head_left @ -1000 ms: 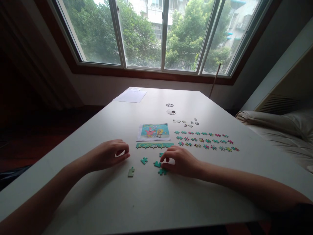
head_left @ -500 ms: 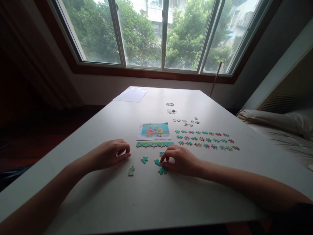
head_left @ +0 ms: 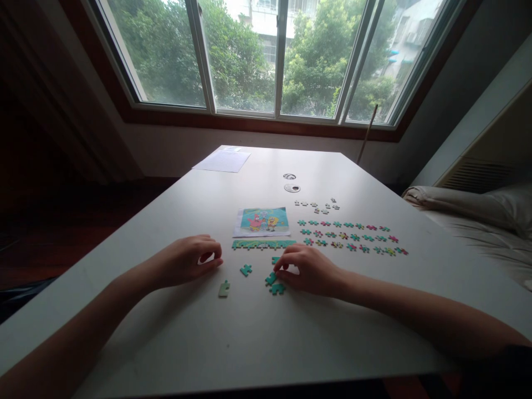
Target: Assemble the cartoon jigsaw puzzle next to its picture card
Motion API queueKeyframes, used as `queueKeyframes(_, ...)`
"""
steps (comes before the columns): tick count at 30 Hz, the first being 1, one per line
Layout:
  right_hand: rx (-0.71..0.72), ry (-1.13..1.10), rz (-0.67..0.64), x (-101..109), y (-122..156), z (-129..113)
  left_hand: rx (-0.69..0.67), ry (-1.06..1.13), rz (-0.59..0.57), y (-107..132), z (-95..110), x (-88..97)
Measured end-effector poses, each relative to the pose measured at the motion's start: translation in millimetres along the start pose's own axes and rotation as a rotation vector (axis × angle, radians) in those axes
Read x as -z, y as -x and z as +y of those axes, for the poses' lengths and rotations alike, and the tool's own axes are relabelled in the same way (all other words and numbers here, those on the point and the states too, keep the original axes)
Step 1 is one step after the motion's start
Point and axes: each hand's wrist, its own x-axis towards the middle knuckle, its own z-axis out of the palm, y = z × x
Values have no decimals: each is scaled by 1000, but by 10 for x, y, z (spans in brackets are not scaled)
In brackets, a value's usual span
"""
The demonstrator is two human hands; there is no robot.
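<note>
My right hand (head_left: pixel 310 270) rests on the white table (head_left: pixel 249 332) with its fingers pinched on a teal puzzle piece (head_left: pixel 270 277). Another teal piece (head_left: pixel 276 288) lies just under that hand, and one (head_left: pixel 275 260) sits above the fingers. My left hand (head_left: pixel 189 260) lies curled on the table to the left, thumb and forefinger closed in a loop; what they hold is hidden. Loose pieces lie between the hands: a teal one (head_left: pixel 245 270) and a pale green one (head_left: pixel 224 288). A joined teal strip (head_left: pixel 262 244) lies below a cartoon reference picture (head_left: pixel 261 221).
Rows of sorted coloured pieces (head_left: pixel 351 238) lie to the right, with several pale pieces (head_left: pixel 318 206) beyond them. A sheet of paper (head_left: pixel 223 161) lies at the table's far left, a cable hole (head_left: pixel 291 188) near the middle. A bed with a pillow (head_left: pixel 469 208) stands right; a window (head_left: pixel 274 55) ahead.
My right hand's fingers have shifted slightly and turned the teal piece under them. The left hand has stayed put.
</note>
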Motion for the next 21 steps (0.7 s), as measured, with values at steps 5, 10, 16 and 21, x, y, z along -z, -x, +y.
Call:
queueKeyframes(5,-7,-10,-39,12,-17,19,7,-10,-4,-6,-1,-6)
queueKeyframes(10,-51,-21,-100,35,-39,11,5,-1,-4,-11,6,-8)
queueKeyframes(16,-128,-140,-50,200,-10,-13,-11,9,12,-26,40,4)
queueKeyframes(21,-308,-308,43,416,137,155,-73,49,71,-82,286,-31)
